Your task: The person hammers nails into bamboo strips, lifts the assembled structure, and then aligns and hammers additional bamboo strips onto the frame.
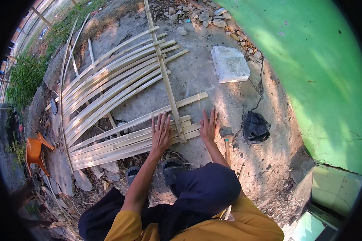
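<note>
Long split bamboo strips lie side by side on the concrete ground, crossed by one bamboo slat running away from me. My left hand lies flat, fingers spread, on the nearest strips just left of the crossing slat. My right hand presses flat, fingers apart, on the strip ends to the right of that slat. Neither hand grips anything. My knees in dark cloth and sandalled feet are just below the strips.
A flat pale stone block lies beyond the strips. A crumpled black bag sits right of my right hand. A green wall rises on the right. An orange plastic chair lies at the left. Rubble lines the far edge.
</note>
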Action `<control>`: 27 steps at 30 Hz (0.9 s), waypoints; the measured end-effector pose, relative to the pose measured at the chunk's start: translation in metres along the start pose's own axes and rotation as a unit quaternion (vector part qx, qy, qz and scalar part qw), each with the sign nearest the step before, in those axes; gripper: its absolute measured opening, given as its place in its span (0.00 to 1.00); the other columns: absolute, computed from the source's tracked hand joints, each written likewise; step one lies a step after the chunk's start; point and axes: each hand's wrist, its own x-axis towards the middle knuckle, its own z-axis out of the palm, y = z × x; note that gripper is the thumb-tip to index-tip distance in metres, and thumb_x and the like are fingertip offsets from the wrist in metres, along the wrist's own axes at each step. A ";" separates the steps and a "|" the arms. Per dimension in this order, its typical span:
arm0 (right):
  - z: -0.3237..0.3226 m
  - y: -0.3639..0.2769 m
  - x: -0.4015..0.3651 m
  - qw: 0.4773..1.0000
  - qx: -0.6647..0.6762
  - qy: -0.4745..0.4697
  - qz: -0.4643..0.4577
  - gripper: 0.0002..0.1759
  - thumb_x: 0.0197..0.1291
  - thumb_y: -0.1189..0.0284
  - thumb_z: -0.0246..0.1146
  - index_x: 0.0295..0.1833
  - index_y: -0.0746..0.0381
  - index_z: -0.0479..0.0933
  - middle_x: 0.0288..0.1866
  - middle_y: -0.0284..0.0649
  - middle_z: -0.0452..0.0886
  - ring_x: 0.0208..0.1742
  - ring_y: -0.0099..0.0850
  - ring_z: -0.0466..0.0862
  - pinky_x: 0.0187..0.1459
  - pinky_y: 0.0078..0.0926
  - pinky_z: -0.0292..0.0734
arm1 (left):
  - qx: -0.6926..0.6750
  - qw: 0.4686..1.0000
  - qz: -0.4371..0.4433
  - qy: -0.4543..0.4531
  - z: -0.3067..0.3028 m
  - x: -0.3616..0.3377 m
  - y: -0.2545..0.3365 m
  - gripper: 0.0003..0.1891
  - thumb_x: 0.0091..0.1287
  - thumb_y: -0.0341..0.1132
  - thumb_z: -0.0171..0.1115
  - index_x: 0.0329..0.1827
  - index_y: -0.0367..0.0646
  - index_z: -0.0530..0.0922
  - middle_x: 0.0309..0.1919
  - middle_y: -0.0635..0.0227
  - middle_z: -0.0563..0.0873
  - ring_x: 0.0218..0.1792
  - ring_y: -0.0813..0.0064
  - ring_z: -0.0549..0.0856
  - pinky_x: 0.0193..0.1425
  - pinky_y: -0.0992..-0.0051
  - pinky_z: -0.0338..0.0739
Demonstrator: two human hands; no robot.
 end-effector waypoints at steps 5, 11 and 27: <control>-0.055 0.013 -0.027 0.998 0.027 -0.018 0.054 0.30 0.78 0.63 0.57 0.82 0.53 0.64 0.85 0.54 0.56 0.85 0.56 0.56 0.83 0.62 0.45 | -0.013 0.999 -0.021 -0.021 0.013 0.011 0.001 0.36 0.77 0.44 0.52 0.86 0.44 0.57 0.87 0.61 0.57 0.88 0.58 0.49 0.89 0.47 0.36; -0.082 0.092 -0.179 0.954 0.112 -0.035 0.275 0.34 0.67 0.67 0.69 0.74 0.62 0.66 0.63 0.51 0.76 0.57 0.54 0.82 0.57 0.50 0.78 | -0.007 0.999 -0.025 -0.033 0.011 0.008 -0.003 0.36 0.78 0.45 0.51 0.87 0.44 0.56 0.88 0.61 0.54 0.88 0.58 0.48 0.89 0.46 0.37; -0.110 -0.044 -0.092 0.920 0.305 -0.175 0.174 0.19 0.84 0.62 0.47 0.69 0.58 0.72 0.25 0.34 0.70 0.22 0.24 0.70 0.27 0.28 0.67 | -0.048 0.998 0.034 -0.011 0.008 0.011 -0.013 0.37 0.73 0.40 0.53 0.87 0.55 0.58 0.87 0.67 0.56 0.88 0.60 0.49 0.88 0.42 0.36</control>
